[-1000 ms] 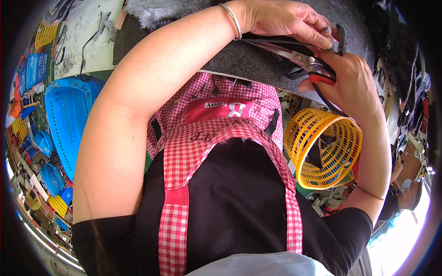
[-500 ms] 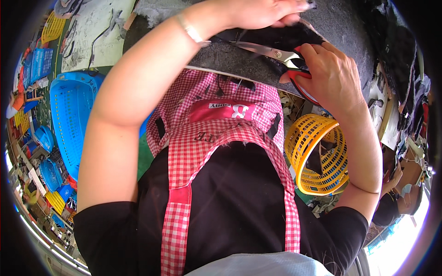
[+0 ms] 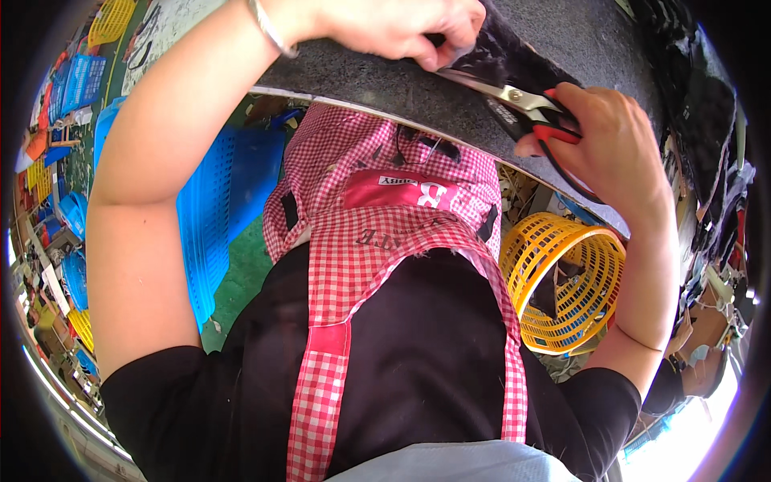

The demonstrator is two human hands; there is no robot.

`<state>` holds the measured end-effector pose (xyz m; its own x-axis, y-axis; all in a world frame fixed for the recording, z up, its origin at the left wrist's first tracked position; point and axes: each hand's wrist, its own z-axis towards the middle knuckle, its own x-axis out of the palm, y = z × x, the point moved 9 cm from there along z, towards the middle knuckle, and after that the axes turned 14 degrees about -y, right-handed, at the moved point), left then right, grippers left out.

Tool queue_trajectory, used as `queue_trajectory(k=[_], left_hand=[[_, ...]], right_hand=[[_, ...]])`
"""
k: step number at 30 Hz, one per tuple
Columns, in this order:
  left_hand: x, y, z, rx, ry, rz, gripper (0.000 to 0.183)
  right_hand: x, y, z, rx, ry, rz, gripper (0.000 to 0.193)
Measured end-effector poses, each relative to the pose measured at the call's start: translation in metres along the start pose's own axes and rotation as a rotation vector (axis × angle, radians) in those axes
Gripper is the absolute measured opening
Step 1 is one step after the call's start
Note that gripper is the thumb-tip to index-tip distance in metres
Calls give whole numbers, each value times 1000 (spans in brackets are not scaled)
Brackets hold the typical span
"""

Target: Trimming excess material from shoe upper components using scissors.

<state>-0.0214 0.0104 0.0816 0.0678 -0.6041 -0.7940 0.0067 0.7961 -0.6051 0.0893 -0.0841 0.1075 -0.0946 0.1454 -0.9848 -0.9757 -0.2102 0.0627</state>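
Where the dark counter (image 3: 562, 48) curves across the top of the frame, a flat piece of black material (image 3: 502, 60) lies at upper centre – thin, limp, probably light, likely to fold or slide if pinched at one corner only. Looks soft rather than stiff, with a slightly fuzzy edge; nothing fragile about it. Best taken flat near the edge being cut, fingers pressing it to the counter close to the blades so it cannot bunch.

Held just so by the left hand (image 3: 401, 24), upper centre: fingertips curled down on the piece's left edge, grip closed on it, a thin metal bangle (image 3: 269, 28) at the wrist. Just right of that, scissors (image 3: 522, 100) with bright steel blades and red-and-black handles, blades laid against the lower edge of the piece and only a little parted, as far as can be judged. Right hand (image 3: 614, 149) at upper right, fingers through the loops, grip wrapped round the handles.

Below the counter edge, a red-and-white checked apron (image 3: 385, 241) over a black top fills the middle. At right centre a yellow plastic basket (image 3: 566, 281), at left centre a blue crate (image 3: 213, 209); more dark scraps (image 3: 707, 120) heaped along the right rim.
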Motion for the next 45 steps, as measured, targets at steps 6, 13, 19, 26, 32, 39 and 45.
queue_trajectory(k=[6,13,19,26,32,39,45], left_hand=[[3,5,4,-73,27,-181,19],[11,19,1,-51,-52,-299,19],[17,35,-7,-144,-109,-505,20],[30,58,-9,-200,-184,-849,24],[27,66,-10,-161,-265,-941,22],[3,61,-35,-300,-571,-542,20],[-8,-8,-95,9,-445,524,16]], right_hand=[[-6,0,8,8,152,-21,49],[7,5,15,-6,173,-10,47],[8,22,22,-58,129,-37,43],[12,46,28,-150,-37,-140,47],[21,59,40,-220,-157,-175,49],[39,48,27,-144,-164,-77,49],[41,51,20,-112,-146,-48,49]])
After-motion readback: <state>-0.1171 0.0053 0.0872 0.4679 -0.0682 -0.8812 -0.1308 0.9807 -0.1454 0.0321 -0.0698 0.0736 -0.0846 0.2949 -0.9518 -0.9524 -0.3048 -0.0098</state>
